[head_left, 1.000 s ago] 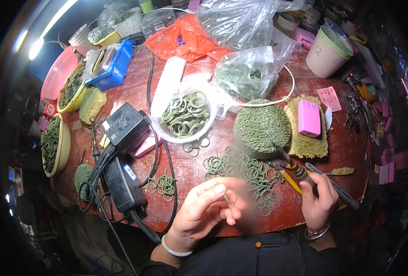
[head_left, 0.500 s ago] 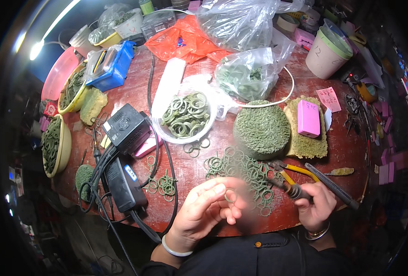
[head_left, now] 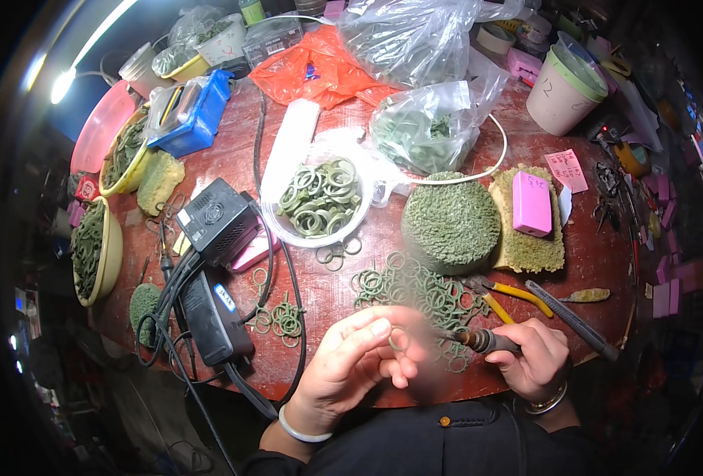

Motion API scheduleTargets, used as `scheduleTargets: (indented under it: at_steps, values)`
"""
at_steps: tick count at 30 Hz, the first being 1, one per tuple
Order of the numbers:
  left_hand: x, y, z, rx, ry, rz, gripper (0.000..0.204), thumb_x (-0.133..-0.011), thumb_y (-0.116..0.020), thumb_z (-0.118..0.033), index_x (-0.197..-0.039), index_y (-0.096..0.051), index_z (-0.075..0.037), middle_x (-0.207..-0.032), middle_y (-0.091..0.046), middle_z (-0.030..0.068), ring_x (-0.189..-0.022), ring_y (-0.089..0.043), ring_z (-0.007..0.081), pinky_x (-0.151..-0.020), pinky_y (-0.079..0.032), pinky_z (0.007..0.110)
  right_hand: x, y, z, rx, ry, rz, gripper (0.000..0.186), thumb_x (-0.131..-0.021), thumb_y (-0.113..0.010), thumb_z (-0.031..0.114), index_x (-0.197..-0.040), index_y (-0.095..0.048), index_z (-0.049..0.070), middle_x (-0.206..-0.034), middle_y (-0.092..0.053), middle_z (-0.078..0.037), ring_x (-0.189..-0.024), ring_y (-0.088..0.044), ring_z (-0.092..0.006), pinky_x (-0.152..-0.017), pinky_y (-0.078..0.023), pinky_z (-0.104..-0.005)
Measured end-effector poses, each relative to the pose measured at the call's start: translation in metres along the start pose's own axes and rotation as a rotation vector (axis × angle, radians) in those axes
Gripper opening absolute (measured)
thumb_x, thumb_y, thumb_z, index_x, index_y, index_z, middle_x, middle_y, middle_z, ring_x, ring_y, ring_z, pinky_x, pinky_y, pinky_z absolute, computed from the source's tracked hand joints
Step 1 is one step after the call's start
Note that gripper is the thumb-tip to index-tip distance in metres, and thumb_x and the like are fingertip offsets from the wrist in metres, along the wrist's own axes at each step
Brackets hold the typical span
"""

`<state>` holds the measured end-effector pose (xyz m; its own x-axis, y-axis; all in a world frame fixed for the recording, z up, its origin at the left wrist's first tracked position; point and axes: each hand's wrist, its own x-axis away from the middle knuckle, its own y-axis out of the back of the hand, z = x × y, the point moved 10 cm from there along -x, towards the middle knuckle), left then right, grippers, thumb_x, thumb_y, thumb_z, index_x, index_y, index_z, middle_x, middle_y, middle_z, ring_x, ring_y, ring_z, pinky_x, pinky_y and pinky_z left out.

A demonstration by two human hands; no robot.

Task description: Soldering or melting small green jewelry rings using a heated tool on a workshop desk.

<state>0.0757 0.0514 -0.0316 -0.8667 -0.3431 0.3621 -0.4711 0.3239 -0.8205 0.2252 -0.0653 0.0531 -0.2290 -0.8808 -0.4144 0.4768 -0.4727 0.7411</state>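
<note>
My left hand (head_left: 347, 361) is raised near the table's front edge, its thumb and forefinger pinching a thin green ring (head_left: 396, 343). My right hand (head_left: 535, 363) grips a dark handpiece (head_left: 492, 342) by its thick grey body. The narrow brownish front end points left toward the ring, and a gap separates the two. A hazy smear between the hands hides the tool's very tip. Just beyond both hands spreads a loose pile of thin green rings (head_left: 438, 293). Pliers with yellow handles (head_left: 522, 297) and a dark rod-like file (head_left: 569, 319) lie beside my right hand.
A clear tub of thicker green rings (head_left: 319, 238) stands mid-table. Behind the pile sit a round green block (head_left: 452, 224) and a sponge (head_left: 530, 258) bearing a pink block (head_left: 532, 204). Black cables run around a power box (head_left: 218, 222) at left. Plastic bags (head_left: 427, 127) crowd the back.
My right hand has turned and shifted slightly left and down, bringing the handpiece to nearly level, its front end nearer my left hand. The left hand and ring have barely moved.
</note>
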Motion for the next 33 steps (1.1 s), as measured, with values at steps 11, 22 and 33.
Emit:
scheduleTargets:
  at_steps: [11, 22, 33]
  values:
    - [0.0, -0.001, 0.0, -0.009, -0.006, 0.005, 0.039, -0.104, -0.055, -0.021, -0.131, -0.054, 0.007, -0.098, -0.066, 0.0155, -0.083, -0.07, 0.0232, -0.068, -0.06, 0.03, 0.0, -0.001, -0.001, 0.004, -0.006, 0.004, 0.034, -0.087, -0.078, 0.034, -0.094, -0.068, 0.002, -0.075, -0.065, -0.007, -0.06, -0.065, -0.023, -0.052, -0.051, -0.0336]
    - [0.0, 0.0, -0.001, -0.005, 0.001, 0.016, 0.039, -0.104, -0.055, -0.022, -0.131, -0.054, 0.007, -0.099, -0.067, 0.0171, -0.082, -0.07, 0.0227, -0.068, -0.06, 0.03, 0.001, -0.001, -0.001, 0.004, -0.007, 0.003, 0.034, -0.088, -0.077, 0.035, -0.093, -0.068, 0.003, -0.075, -0.065, -0.007, -0.06, -0.065, -0.0224, -0.052, -0.05, -0.0333]
    - [0.004, -0.01, -0.009, -0.216, -0.159, -0.037, 0.04, -0.1, -0.059, -0.002, -0.136, -0.048, 0.007, -0.103, -0.067, 0.0166, -0.089, -0.071, 0.0217, -0.076, -0.06, 0.029, 0.008, 0.022, -0.027, 0.183, -0.237, -0.239, 0.025, -0.093, -0.074, 0.021, -0.099, -0.064, -0.001, -0.076, -0.06, -0.013, -0.062, -0.061, -0.0308, -0.056, -0.046, -0.0389]
